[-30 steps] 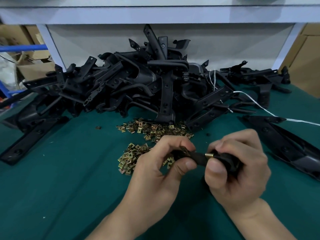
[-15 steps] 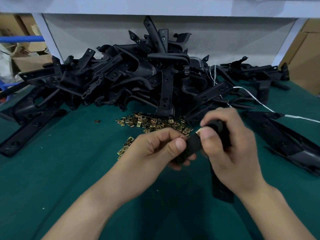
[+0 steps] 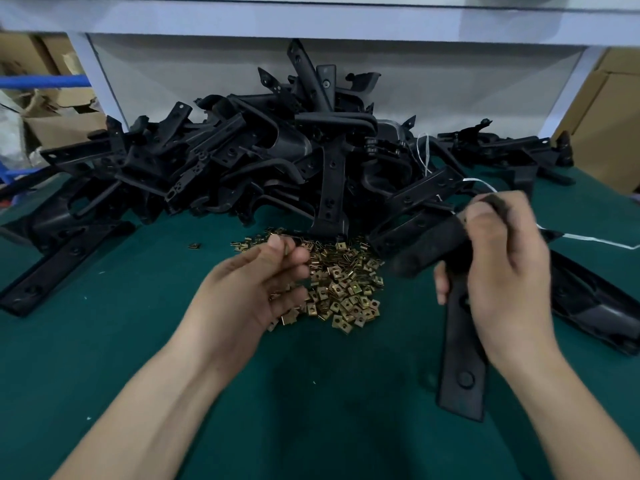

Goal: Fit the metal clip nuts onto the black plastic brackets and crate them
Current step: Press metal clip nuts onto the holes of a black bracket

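Our right hand (image 3: 502, 271) grips the bracket (image 3: 460, 358) mid-length above the table (image 3: 138, 341); we judge it light and stiff. Our left hand (image 3: 249, 289) curls over the clip nuts (image 3: 346, 289), tiny and slippery, a fingertip job; we can't tell if one's pinched.

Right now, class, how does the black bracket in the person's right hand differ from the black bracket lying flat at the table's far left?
The held bracket is gripped by the right hand; the far-left bracket lies flat on the green table, untouched. The held bracket's long arm points toward the person; the far-left bracket runs diagonally. Both are black plastic with holes.
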{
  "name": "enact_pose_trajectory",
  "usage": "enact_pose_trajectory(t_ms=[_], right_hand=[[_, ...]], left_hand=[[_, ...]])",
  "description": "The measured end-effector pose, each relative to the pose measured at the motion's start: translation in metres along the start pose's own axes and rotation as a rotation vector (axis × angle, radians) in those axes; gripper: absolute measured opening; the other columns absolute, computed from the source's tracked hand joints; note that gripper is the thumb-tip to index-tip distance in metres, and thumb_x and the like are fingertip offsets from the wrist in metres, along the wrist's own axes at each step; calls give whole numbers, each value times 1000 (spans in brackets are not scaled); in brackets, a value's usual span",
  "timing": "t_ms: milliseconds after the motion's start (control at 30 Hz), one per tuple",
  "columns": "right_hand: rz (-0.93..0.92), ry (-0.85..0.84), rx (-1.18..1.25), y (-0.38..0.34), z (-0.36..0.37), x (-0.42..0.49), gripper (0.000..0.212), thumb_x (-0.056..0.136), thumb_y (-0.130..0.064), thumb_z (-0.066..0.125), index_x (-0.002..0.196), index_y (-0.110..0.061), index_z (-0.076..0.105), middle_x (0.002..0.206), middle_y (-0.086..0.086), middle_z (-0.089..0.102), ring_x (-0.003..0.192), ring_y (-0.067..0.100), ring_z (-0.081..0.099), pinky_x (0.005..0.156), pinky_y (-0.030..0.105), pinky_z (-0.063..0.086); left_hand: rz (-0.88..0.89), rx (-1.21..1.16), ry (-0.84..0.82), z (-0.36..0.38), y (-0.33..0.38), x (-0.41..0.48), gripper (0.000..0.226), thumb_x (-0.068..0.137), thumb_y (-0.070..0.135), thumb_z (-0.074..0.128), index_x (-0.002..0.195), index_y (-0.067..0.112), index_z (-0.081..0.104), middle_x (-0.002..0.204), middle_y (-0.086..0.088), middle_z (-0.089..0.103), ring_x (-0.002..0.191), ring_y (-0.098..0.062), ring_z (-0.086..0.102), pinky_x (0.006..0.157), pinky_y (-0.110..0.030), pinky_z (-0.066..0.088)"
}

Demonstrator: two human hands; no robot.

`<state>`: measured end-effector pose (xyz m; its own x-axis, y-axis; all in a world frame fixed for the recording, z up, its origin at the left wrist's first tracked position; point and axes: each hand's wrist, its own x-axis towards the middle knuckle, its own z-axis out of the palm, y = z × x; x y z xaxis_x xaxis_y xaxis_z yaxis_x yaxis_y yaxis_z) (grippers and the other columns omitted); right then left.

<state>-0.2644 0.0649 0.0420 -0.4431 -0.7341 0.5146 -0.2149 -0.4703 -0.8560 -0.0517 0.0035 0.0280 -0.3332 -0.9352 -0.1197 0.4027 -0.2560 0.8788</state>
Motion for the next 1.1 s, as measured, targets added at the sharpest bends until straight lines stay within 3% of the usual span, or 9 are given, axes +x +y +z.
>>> enact_pose_trajectory(t_ms=[67, 133, 333, 567, 733, 900, 1100], right_hand=[[35, -81, 7, 2, -2, -1, 17, 96, -37, 50, 83, -26, 50, 75, 12, 42, 42, 34, 44, 39, 28, 41], [39, -145, -8, 4, 4, -7, 18, 97, -37, 50, 85, -23, 50, 71, 5, 45, 44, 35, 46, 39, 29, 42], [-6, -191, -41, -4, 7, -10, 15, 98, -35, 50, 87, -26, 52, 71, -2, 53, 45, 29, 50, 40, 30, 44], [-78, -225, -56, -7, 8, -13, 11, 99, -31, 50, 89, -29, 53, 72, -4, 54, 44, 24, 52, 42, 26, 43], [-90, -227, -67, -5, 7, -13, 11, 100, -32, 50, 91, -27, 54, 72, -4, 54, 44, 23, 53, 41, 27, 44], [-101, -234, -73, -3, 7, -13, 10, 100, -30, 50, 92, -26, 54, 73, -2, 54, 45, 23, 53, 41, 28, 44], [-117, -231, -71, -2, 7, -13, 9, 100, -31, 50, 93, -27, 55, 75, -3, 54, 44, 23, 53, 41, 26, 43]], left_hand=[[35, 51, -64, -2, 2, 0, 23, 91, 33, 60, 94, 19, 78, 95, 1, 72, 82, -9, 64, 66, -23, 57], [40, 90, -157, 7, -4, -2, 27, 91, 34, 60, 99, 18, 80, 92, 2, 70, 81, -8, 63, 68, -24, 56], [-7, 31, -331, 19, -19, -10, 25, 91, 29, 64, 105, 14, 79, 90, 1, 70, 84, -10, 64, 77, -24, 55], [-20, -64, -332, 20, -21, -9, 18, 79, 23, 72, 94, 18, 80, 98, -8, 75, 82, -13, 68, 72, -25, 56], [13, -31, -369, 20, -20, -10, 22, 80, 17, 72, 100, 18, 80, 108, -9, 76, 96, -19, 72, 80, -26, 56], [33, 25, -389, 19, -19, -12, 27, 79, 17, 74, 105, 20, 79, 108, -8, 75, 96, -19, 71, 83, -26, 56], [73, 144, -362, 16, -18, -11, 33, 75, 23, 79, 108, 24, 78, 112, -6, 73, 106, -21, 67, 99, -33, 53]])
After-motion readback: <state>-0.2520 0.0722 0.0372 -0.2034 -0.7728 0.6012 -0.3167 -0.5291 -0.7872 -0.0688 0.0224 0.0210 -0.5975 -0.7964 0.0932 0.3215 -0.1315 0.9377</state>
